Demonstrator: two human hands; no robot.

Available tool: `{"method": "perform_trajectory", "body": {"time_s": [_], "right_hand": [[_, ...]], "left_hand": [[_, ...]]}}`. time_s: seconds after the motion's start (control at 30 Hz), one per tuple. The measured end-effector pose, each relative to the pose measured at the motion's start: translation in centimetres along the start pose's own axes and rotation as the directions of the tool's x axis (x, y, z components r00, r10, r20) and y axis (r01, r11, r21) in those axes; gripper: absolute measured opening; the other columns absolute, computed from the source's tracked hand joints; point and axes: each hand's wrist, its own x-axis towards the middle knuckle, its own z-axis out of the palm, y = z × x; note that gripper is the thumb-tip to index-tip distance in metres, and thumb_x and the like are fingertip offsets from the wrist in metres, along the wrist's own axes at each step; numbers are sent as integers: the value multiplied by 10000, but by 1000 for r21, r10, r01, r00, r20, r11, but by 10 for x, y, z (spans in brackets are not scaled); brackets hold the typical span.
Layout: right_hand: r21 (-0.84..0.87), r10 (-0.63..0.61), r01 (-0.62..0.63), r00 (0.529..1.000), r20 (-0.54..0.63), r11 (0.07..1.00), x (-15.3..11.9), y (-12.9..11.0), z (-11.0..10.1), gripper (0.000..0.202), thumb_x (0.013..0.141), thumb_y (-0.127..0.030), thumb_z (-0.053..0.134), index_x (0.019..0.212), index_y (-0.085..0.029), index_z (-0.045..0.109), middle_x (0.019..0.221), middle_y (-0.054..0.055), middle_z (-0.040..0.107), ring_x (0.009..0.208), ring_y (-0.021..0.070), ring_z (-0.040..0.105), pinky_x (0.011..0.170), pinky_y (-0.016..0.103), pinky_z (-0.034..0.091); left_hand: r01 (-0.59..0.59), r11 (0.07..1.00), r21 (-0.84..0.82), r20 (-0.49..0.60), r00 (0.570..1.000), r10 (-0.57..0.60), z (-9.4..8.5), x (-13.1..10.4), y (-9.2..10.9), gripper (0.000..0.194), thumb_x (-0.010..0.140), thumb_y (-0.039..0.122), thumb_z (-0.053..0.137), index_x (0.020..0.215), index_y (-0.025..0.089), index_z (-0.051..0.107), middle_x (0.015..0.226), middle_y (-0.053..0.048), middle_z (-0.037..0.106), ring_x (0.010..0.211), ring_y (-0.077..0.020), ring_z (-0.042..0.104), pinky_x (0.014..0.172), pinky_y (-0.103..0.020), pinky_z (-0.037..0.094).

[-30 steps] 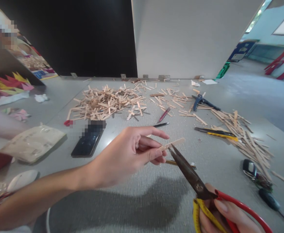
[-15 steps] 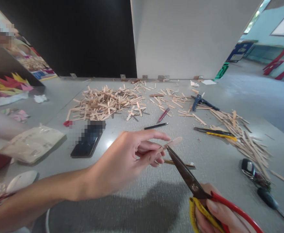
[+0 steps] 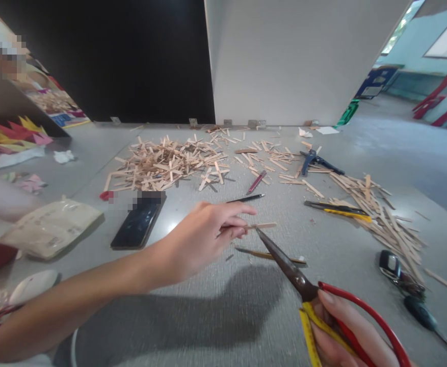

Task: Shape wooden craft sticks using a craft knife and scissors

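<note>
Pinched in my left hand (image 3: 204, 239) is a thin wooden stick (image 3: 266, 225), its free end pointing right. My right hand (image 3: 345, 326) is wrapped round the red and yellow handles of a pair of scissors (image 3: 290, 267). The blade tips meet the stick close to my left fingertips; whether they have cut into it I cannot tell. Below the stick, on the table, lies a slim yellowish tool (image 3: 263, 254), partly behind the blades. A black pen (image 3: 250, 198) lies just beyond my left hand.
Behind is a heap of wooden sticks (image 3: 165, 163); longer sticks (image 3: 391, 224) lie at right. Around them are a phone (image 3: 139, 221), a yellow-black cutter (image 3: 338, 210), blue pliers (image 3: 318, 162), keys (image 3: 391, 265) and a screwdriver (image 3: 422, 313). A black and white panel (image 3: 284, 61) closes off the back.
My left hand has shifted slightly left and turned, so the stick now lies flatter. The scissors have moved a little up and left, their tips still at the stick.
</note>
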Motion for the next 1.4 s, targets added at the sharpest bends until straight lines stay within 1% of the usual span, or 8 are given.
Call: {"method": "perform_trajectory", "body": {"time_s": [0.17, 0.37, 0.53, 0.63, 0.8, 0.93, 1.1, 1.4], "right_hand": [[148, -33, 20, 995, 90, 989, -3, -8, -3, 867, 688, -945, 742, 356, -243, 356, 229, -90, 254, 193, 43, 139, 214, 150, 69], [229, -121, 114, 992, 18, 967, 5, 1, -14, 729, 793, -848, 750, 491, -227, 516, 290, -111, 318, 178, 62, 201, 205, 172, 245], [213, -141, 162, 984, -112, 963, 16, -3, -14, 701, 879, -822, 639, 749, -140, 735, 561, -25, 558, 438, 118, 530, 625, 324, 611], [190, -127, 150, 984, -124, 970, 16, -8, -12, 650, 874, -782, 680, 804, -139, 742, 642, -12, 569, 541, 146, 572, 739, 367, 590], [132, -160, 172, 982, -101, 976, 16, 1, -14, 585, 884, -738, 690, 801, -161, 738, 633, -24, 549, 478, 135, 495, 656, 364, 576], [32, -232, 234, 971, -57, 972, 13, 12, -19, 564, 947, -719, 662, 864, -169, 754, 680, -14, 566, 508, 128, 494, 688, 356, 581], [-36, -232, 233, 972, 32, 972, 3, 19, -23, 606, 988, -743, 585, 988, -175, 797, 763, 21, 601, 607, 151, 552, 795, 383, 577], [-339, -255, 270, 963, 88, 901, -9, 12, -20, 660, 896, -878, 585, 920, -233, 723, 766, 29, 577, 606, 155, 490, 577, 274, 433]], "left_hand": [[155, 980, 122, 37, 986, -160, -15, 12, -9, 286, 967, 100, 598, 1198, 132, 763, 844, -51, 847, 865, -232, 837, 795, -301, 620], [316, 940, -126, 94, 948, -305, -27, 13, 1, 129, 1006, 220, 577, 1060, 157, 676, 849, -38, 763, 669, -182, 786, 634, -270, 615], [225, 967, -118, 41, 974, -221, -22, 4, 7, 70, 1031, 257, 529, 1000, 207, 565, 746, 37, 629, 556, -116, 587, 496, -214, 440], [173, 985, -11, -29, 985, -173, -19, -1, 9, 201, 1065, 314, 485, 990, 202, 634, 646, 70, 455, 524, -111, 405, 476, -234, 298], [141, 990, -23, -43, 989, -142, -16, -11, 16, 365, 1123, 340, 364, 1109, 222, 709, 641, 63, 404, 573, -141, 406, 531, -264, 318], [92, 973, -211, -46, 994, -104, -12, -15, 22, 188, 1088, 269, 456, 1037, 205, 625, 717, 58, 515, 609, -120, 519, 577, -243, 433], [155, 838, -524, 64, 988, -143, -6, -15, 26, 78, 1111, 249, 480, 1041, 221, 499, 849, -9, 742, 718, -156, 757, 631, -246, 592], [142, 776, -615, 78, 990, -119, 8, -18, 23, 80, 1081, 215, 572, 1111, 211, 498, 859, -25, 738, 784, -188, 795, 616, -243, 667]]}}
